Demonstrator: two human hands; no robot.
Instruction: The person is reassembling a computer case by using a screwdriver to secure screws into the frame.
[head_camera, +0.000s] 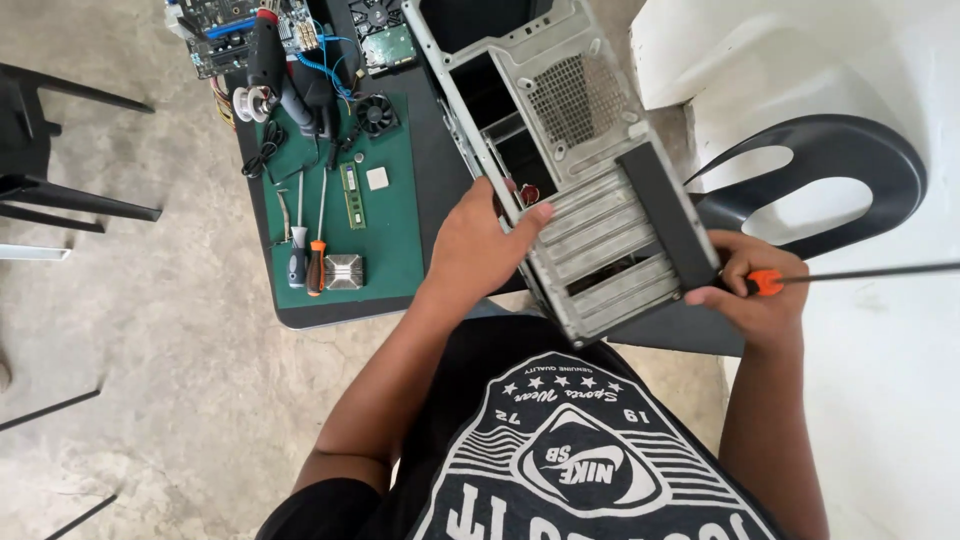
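Your bare grey sheet-metal computer case (570, 170) lies tilted on the worktop edge, slotted rear facing you; your orange-collared, long-shafted screwdriver (850, 275) points rightward.

Hands (480, 245) gripping computer case (570, 170), probably

Left hand (478, 245) reaches forward, fingers curled in a grip; right hand (752, 292) is closed, seemingly tight, forearm bare

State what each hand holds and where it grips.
Left hand grips the grey computer case by its rear edge. Right hand grips a screwdriver by its orange-and-black handle, also steadying the case.
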